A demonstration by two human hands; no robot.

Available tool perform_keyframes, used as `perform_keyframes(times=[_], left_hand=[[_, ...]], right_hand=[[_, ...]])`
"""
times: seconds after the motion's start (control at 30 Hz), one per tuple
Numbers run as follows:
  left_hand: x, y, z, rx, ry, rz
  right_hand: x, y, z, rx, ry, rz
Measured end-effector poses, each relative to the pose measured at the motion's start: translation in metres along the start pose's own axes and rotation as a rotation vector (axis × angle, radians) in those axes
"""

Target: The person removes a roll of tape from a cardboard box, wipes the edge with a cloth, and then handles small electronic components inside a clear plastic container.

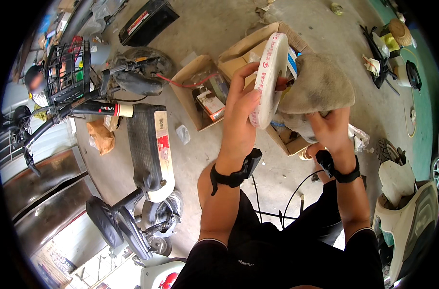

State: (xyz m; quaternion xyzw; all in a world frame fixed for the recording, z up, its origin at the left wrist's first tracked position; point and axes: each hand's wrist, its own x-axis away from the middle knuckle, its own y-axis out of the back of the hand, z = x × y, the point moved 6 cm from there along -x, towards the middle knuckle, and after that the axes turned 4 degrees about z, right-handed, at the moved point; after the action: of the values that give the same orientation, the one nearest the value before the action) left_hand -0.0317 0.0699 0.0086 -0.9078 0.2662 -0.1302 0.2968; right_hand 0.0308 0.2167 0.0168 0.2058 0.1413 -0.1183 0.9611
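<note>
My left hand (pixel 239 113) grips a flat white disc-shaped part with red print on its rim (pixel 269 79), held edge-on in front of me. My right hand (pixel 331 127) clutches a grey cloth (pixel 319 86) pressed against the far face of the disc. Both wrists wear black straps. Below the hands, open cardboard boxes (pixel 238 53) sit on the concrete floor.
A small electric scooter (pixel 147 149) with a black basket (pixel 67 72) lies to my left. A white scooter body (pixel 412 212) stands at the right. A black battery case (pixel 147 21) lies at the top; cables run across the floor by my legs.
</note>
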Motion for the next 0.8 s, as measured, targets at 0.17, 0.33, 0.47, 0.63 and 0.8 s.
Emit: perform_keyframes(times=[0.17,0.33,0.47,0.63,0.8], left_hand=[[0.0,-0.002,0.004,-0.321,-0.048,0.031],[0.006,-0.009,0.005,-0.357,-0.063,0.081],[0.006,0.002,0.007,-0.532,-0.087,0.106],[0.009,0.001,0.005,-0.498,-0.091,0.155],[0.008,0.003,0.003,-0.432,-0.006,0.102]], right_hand=[[0.014,-0.016,0.014,0.062,0.032,0.083],[0.013,-0.005,0.017,0.39,0.16,-0.005],[0.0,0.016,-0.002,0.134,-0.029,-0.059],[-0.002,0.027,-0.012,0.069,-0.093,-0.086],[0.008,0.012,0.029,0.238,0.326,0.048]])
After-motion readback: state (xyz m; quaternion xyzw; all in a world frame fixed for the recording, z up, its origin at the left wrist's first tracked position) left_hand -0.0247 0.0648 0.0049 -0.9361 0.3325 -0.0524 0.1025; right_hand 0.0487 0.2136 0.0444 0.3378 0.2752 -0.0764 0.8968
